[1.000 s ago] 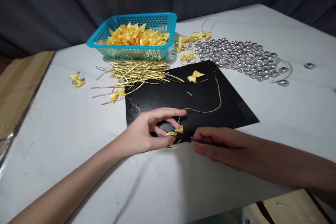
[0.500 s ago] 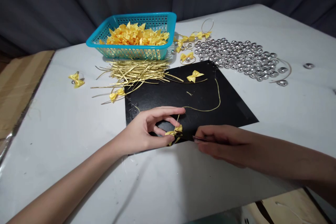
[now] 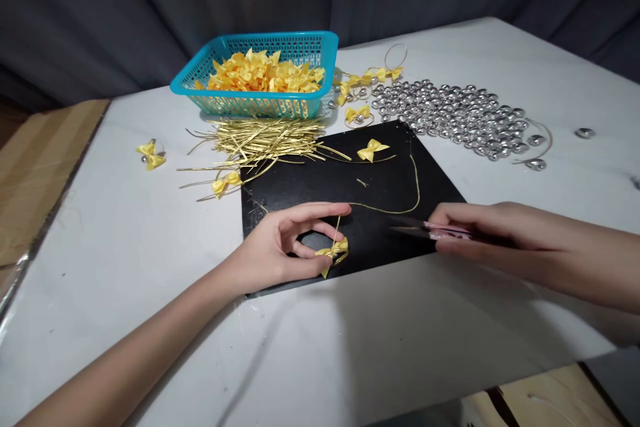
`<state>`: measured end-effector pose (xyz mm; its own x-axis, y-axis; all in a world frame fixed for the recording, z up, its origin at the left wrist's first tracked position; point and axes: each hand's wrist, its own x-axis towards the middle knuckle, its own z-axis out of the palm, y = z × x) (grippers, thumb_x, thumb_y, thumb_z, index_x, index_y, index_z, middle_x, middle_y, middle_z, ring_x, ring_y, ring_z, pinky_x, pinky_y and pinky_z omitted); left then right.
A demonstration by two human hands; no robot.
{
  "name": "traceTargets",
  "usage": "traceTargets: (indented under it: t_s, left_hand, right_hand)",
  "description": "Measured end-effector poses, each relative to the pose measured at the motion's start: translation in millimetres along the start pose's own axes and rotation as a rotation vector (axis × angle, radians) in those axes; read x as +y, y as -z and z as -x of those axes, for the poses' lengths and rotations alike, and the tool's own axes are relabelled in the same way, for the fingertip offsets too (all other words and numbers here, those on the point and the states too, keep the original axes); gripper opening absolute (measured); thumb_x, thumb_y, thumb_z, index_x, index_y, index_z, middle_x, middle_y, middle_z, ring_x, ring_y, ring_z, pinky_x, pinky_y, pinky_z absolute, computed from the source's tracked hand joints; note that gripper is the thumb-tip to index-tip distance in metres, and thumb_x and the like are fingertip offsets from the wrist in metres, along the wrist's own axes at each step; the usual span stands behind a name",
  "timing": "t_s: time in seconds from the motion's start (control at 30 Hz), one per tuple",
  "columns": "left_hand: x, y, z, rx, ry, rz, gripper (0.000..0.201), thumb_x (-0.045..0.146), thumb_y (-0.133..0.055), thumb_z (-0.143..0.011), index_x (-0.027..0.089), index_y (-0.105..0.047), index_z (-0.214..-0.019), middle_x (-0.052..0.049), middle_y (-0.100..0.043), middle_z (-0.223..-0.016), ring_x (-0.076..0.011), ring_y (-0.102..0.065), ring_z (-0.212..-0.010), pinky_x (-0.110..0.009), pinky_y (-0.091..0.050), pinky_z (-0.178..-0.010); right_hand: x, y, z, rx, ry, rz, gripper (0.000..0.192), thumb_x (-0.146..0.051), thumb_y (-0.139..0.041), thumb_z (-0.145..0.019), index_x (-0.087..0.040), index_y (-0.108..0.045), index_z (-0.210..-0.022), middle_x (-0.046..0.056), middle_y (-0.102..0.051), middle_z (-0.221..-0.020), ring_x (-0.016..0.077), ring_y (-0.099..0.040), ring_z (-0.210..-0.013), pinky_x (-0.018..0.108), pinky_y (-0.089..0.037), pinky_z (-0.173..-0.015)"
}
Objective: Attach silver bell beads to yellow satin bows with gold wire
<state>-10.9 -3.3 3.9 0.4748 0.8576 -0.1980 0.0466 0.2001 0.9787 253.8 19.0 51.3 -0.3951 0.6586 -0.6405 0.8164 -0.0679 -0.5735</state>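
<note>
Between the thumb and fingers of my left hand [image 3: 280, 247] is a small yellow ribbon bow [image 3: 340, 248], with a thin gold tie standing up from its middle. The bow is held just above the near edge of a black board [image 3: 390, 193]. My right hand [image 3: 480, 227] grips pink-handled scissors [image 3: 447, 232] to the right of the bow; their blades point left over the board and look blurred. A long thin gold string [image 3: 387, 210] curves across the board behind my left fingers. Another yellow bow [image 3: 373, 150] lies near the board's far edge.
A blue basket [image 3: 250, 107] full of yellow bows stands at the back, a pile of gold twist ties [image 3: 270, 140] before it. Silver beads [image 3: 450, 113] spread across the right. Finished-looking bows with beads [image 3: 357, 115] lie behind the board, another beaded bow [image 3: 151, 155] at left.
My right hand has moved right and slightly away from me with the scissors, whose blades now stand clear of the bow. My left hand keeps the bow in nearly the same spot.
</note>
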Motion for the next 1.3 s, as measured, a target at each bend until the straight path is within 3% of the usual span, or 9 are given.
traceTargets:
  t_s: [0.2, 0.37, 0.53, 0.83, 1.17, 1.3]
  left_hand:
    - [-0.6, 0.3, -0.5, 0.003, -0.001, 0.015, 0.053, 0.009, -0.069, -0.070, 0.019, -0.058, -0.122, -0.012, -0.059, -0.120, -0.0195, -0.059, -0.100, -0.017, -0.055, -0.060]
    - [-1.0, -0.1, -0.4, 0.000, -0.003, 0.018, 0.054, 0.009, -0.069, -0.070, 0.020, -0.059, -0.122, -0.012, -0.059, -0.122, -0.0193, -0.059, -0.100, -0.015, -0.054, -0.059]
    - [-2.2, 0.2, -0.6, 0.009, -0.001, 0.010, 0.057, 0.007, -0.069, -0.069, 0.019, -0.057, -0.123, -0.012, -0.062, -0.117, -0.0191, -0.059, -0.100, -0.014, -0.054, -0.060]
    - [-3.0, 1.4, -0.9, -0.008, -0.013, 0.029, 0.056, 0.006, -0.068, -0.070, 0.020, -0.057, -0.122, -0.011, -0.060, -0.121, -0.0181, -0.058, -0.101, -0.014, -0.054, -0.062]
    - [0.3, 1.2, -1.3, -0.009, 0.004, 0.024, 0.055, 0.007, -0.068, -0.069, 0.019, -0.058, -0.122, -0.013, -0.056, -0.127, -0.0195, -0.060, -0.101, -0.014, -0.054, -0.060]
    - [-1.1, 2.7, -1.1, -0.014, 0.014, 0.042, 0.057, 0.008, -0.070, -0.070, 0.020, -0.057, -0.124, -0.011, -0.064, -0.113, -0.0175, -0.060, -0.097, -0.014, -0.054, -0.061]
  right_hand:
    - [1.8, -4.2, 1.0, 0.028, 0.052, 0.002, 0.039, -0.053, -0.038, -0.088, -0.018, -0.041, -0.071, -0.001, -0.037, -0.065, 0.0102, -0.031, -0.059, 0.023, -0.021, -0.052]
    - [-14.6, -18.1, -5.4, -0.109, 0.158, -0.203, 0.032, -0.047, -0.043, -0.087, -0.017, -0.044, -0.075, -0.002, -0.037, -0.065, 0.0093, -0.032, -0.058, 0.020, -0.023, -0.049]
    - [-28.0, -21.6, -13.2, -0.180, 0.138, -0.239, 0.029, -0.045, -0.047, -0.086, -0.017, -0.045, -0.077, -0.003, -0.038, -0.066, 0.0078, -0.033, -0.057, 0.018, -0.026, -0.049]
    - [-28.7, -26.8, -18.0, -0.288, 0.123, -0.232, 0.033, -0.049, -0.046, -0.086, -0.017, -0.047, -0.080, -0.003, -0.038, -0.068, 0.0081, -0.035, -0.061, 0.019, -0.027, -0.051]
    - [-29.5, -30.3, -21.5, -0.291, 0.140, -0.266, 0.037, -0.052, -0.047, -0.085, -0.016, -0.046, -0.078, -0.004, -0.035, -0.066, 0.0071, -0.032, -0.058, 0.018, -0.026, -0.049]
    - [-28.6, -28.0, -20.4, -0.295, 0.138, -0.266, 0.034, -0.050, -0.047, -0.085, -0.016, -0.046, -0.078, -0.004, -0.036, -0.065, 0.0069, -0.032, -0.058, 0.018, -0.025, -0.050]
